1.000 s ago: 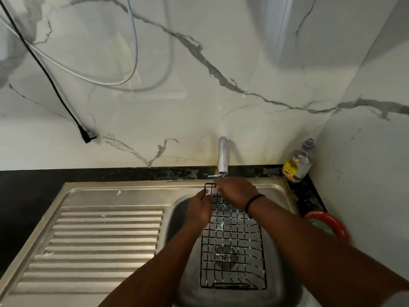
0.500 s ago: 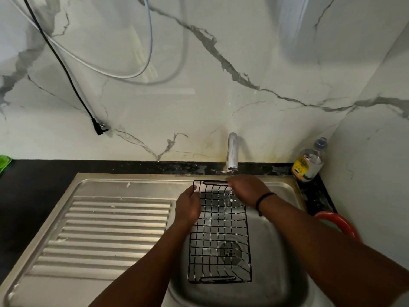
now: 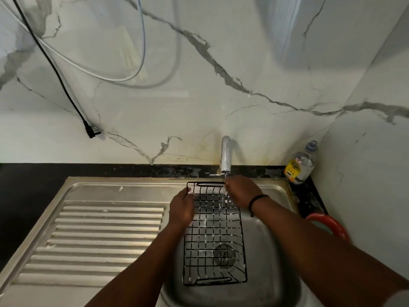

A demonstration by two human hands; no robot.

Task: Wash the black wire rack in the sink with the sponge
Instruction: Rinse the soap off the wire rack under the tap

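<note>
Rack [image 3: 213, 235] shifted left, hands [image 3: 181, 210] gripping.

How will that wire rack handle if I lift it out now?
The black wire rack probably stays stiff: its grid looks straight in the left hand. Likely light, being open wire. Possibly slippery, with faucet water running over it.

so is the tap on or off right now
On. A thin stream of water falls from the tap onto the top of the wire rack, beside the right hand.
</note>
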